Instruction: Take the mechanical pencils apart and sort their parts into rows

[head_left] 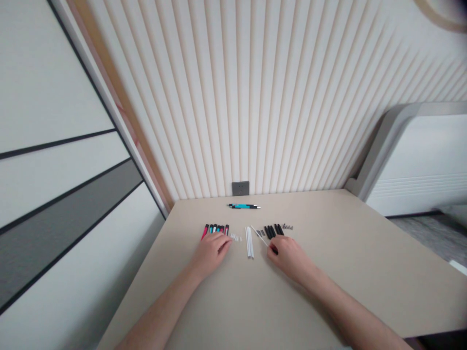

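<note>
My right hand [286, 253] is closed, with a thin white pen refill [260, 235] slanting out of its fingers toward the upper left. Close beyond that hand lie several black pen parts [270, 232] and small metal springs or tips [288, 227]. My left hand [211, 253] rests on the table with thumb and fingers pressed together; anything between them is too small to make out. It partly covers a row of red, blue and white pen barrels [205, 231]. Small white pieces [235, 237] sit beside its fingertips. Between the hands lie white refills [249, 243] side by side.
Two blue-and-black pens [244, 206] lie at the back of the beige table [226, 306]. A dark wall socket [241, 188] is set in the ribbed wall behind. A cabinet [54, 218] stands along the left, and a white headboard [416, 160] is at the right.
</note>
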The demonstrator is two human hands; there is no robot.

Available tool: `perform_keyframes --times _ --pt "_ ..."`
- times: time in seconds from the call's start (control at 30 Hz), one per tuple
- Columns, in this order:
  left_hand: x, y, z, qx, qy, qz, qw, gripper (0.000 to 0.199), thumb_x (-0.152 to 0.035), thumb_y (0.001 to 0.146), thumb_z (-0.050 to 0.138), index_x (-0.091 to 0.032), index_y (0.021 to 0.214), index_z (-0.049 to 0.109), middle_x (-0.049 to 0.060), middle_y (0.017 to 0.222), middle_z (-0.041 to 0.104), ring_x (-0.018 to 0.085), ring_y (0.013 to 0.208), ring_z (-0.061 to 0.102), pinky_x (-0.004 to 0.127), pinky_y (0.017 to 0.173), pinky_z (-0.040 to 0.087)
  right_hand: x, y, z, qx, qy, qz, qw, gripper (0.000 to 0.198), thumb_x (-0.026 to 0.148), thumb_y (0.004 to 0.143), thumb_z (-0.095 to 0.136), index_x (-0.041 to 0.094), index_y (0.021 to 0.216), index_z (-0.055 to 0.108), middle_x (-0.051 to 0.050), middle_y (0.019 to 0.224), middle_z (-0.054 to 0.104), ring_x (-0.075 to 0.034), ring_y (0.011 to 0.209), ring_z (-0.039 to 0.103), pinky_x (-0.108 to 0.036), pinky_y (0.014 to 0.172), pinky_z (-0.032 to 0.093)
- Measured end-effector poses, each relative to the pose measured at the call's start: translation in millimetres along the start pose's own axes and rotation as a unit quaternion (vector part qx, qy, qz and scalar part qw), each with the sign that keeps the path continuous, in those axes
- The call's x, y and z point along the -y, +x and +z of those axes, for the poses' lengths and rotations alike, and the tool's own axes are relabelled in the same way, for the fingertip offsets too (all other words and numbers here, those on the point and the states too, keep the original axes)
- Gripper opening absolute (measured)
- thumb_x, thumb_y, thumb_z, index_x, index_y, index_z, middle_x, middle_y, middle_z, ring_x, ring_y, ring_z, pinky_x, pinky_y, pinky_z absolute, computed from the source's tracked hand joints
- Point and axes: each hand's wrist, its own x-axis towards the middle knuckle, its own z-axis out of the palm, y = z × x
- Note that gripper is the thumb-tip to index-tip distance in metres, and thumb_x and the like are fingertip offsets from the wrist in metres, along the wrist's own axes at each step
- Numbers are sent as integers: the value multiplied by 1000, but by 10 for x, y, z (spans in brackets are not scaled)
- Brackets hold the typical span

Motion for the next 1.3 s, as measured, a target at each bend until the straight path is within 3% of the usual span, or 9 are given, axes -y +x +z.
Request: perform_keyframes --times 0.3,0.53,0.87,1.1,1.3 --pt "-20 -1 -18 -3 1 3 1000 18 -22 96 47 -20 93 65 3 89 69 18 88 63 32 83 44 56 -27 6 36 37 -71 996 29 22 87 50 18 62 65 -7 71 66 -17 66 60 -26 60 34" --pt "-32 2 -19 9 11 4 1000 19 -24 97 46 -19 96 65 3 91 69 19 90 62 33 84 44 64 -26 8 30 183 -139 973 27 26 93 49 19 77 70 -4 78 65 -15 73 60 -24 67 40" --pt "-37 0 1 7 19 18 1000 18 -23 97 47 -20 96 65 4 92 69 19 91 63 33 83 44 -22 127 201 -28 388 -14 921 21 36 85 61 18 85 72 -4 79 69 -18 72 59 -28 65 43" --pt "-127 17 -22 11 -28 38 999 17 -25 96 50 -21 97 66 4 93 70 19 91 63 32 84 43 26 180 243 -50 538 31 841 36 51 79 66 16 85 69 -7 81 73 -20 76 64 -30 69 47" --pt "-373 51 70 15 -128 18 991 18 -34 92 56 -19 93 66 3 83 68 18 81 61 30 80 44 245 152 325 -74 544 17 835 37 53 80 65 17 82 69 -7 80 73 -19 73 64 -29 67 49"
